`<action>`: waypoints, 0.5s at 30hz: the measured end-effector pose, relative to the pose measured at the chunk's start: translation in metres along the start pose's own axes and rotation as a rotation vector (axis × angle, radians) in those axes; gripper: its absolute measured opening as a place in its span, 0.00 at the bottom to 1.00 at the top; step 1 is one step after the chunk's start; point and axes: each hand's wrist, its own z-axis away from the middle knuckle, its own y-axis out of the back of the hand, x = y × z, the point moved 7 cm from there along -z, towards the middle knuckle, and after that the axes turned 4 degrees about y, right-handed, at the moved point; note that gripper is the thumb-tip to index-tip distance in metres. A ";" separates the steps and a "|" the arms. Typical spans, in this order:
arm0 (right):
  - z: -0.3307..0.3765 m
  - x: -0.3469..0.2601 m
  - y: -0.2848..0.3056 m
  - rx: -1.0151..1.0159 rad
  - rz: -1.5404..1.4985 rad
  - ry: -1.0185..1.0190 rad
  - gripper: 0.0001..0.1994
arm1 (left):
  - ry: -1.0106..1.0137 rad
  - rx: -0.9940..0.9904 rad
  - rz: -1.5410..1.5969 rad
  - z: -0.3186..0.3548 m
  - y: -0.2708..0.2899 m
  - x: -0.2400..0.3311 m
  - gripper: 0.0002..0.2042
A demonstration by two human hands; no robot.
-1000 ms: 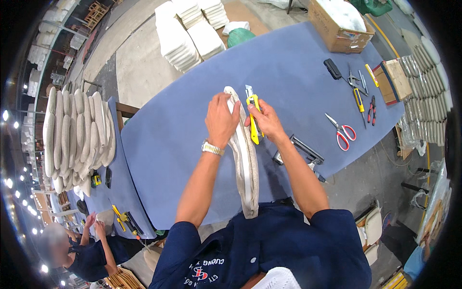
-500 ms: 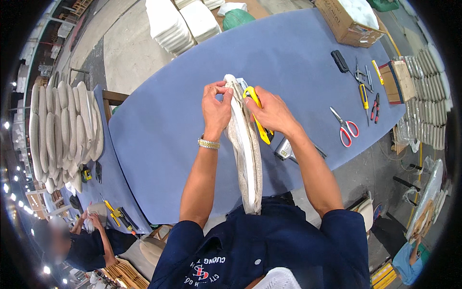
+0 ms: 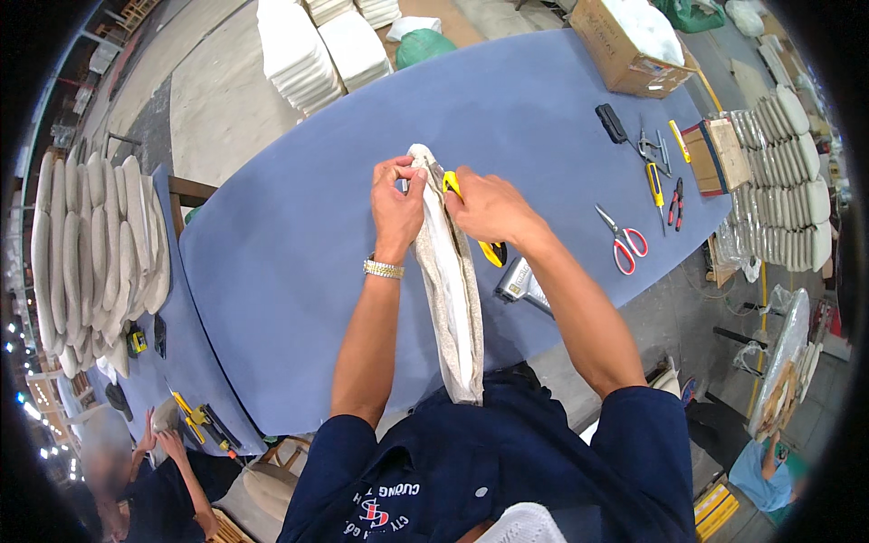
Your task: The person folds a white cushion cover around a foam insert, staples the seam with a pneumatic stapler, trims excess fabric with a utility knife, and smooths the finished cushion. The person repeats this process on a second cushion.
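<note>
A long, narrow beige cushion (image 3: 444,290) stands on edge, running from my waist out over the blue table. A white strip shows along its upward edge. My left hand (image 3: 398,213), with a metal watch at its wrist, pinches the fabric near the cushion's far end. On the right side of that end, my right hand (image 3: 493,208) closes round a yellow-and-black tool (image 3: 493,253) that looks like a utility knife. Its blade cannot be made out. Just right of the cushion lies a grey tool (image 3: 520,281) like a staple gun, partly behind my right forearm.
Red-handled scissors (image 3: 622,242), a yellow screwdriver (image 3: 655,185), pliers (image 3: 676,202) and a black brush-like item (image 3: 611,123) lie at the right. A cardboard box (image 3: 615,54) stands far right. Stacked cushions (image 3: 100,244) sit at left; a co-worker is at lower left.
The view has shifted, moving the table and tools left in it. My right hand has turned over the yellow tool, hiding more of it. Both hands stay at the cushion's far end.
</note>
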 end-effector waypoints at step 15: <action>-0.023 -0.001 -0.007 -0.142 0.131 0.113 0.20 | 0.026 -0.032 -0.036 -0.002 0.004 0.002 0.07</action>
